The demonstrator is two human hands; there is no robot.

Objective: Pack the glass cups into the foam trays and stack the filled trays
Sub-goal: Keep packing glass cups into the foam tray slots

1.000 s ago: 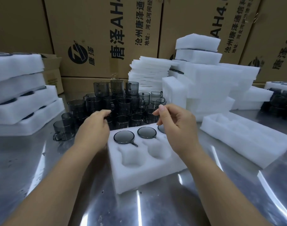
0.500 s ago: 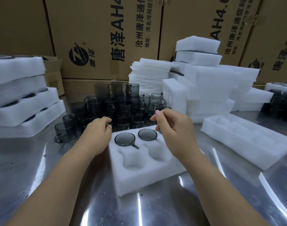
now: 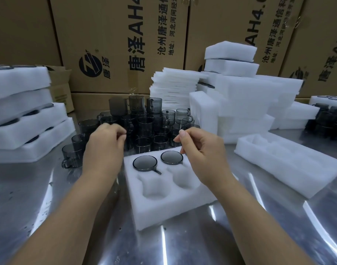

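While two cups (image 3: pixel 145 164) sit in the foam tray (image 3: pixel 169 203), left hand (image 3: pixel 103 150) and right hand (image 3: pixel 204 155) hover, each grip loosely curled, empty.

1. One view only, from the person's head, looking forward and down across the worktop (image 3: pixel 49 197).
2. It sits close: both forearms enter from the bottom edge.
3. Stacked cardboard boxes (image 3: pixel 116 44) close the far background.
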